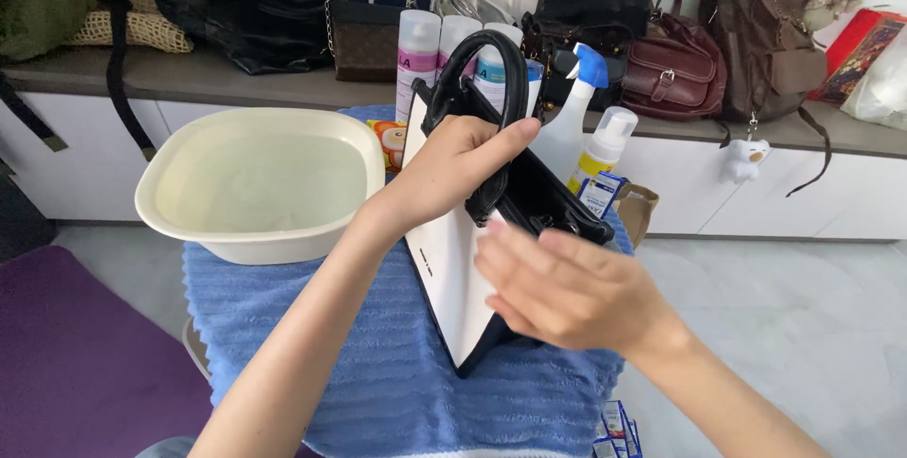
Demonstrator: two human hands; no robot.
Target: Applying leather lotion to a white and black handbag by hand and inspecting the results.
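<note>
A white handbag (455, 279) with black trim and black handles (493, 71) stands tilted on a blue towel (397, 382). My left hand (449, 170) grips the bag's top edge near the handles and holds it upright. My right hand (567, 293) lies flat with fingers together against the bag's lower right side, holding nothing that I can see.
A cream basin (260, 184) with water sits on the towel at left. Behind the bag stand several bottles, a spray bottle (572, 109) and a pump bottle (605, 146). A shelf (189, 76) at the back holds brown and black bags (675, 66). A purple mat (76, 364) lies on the floor at left.
</note>
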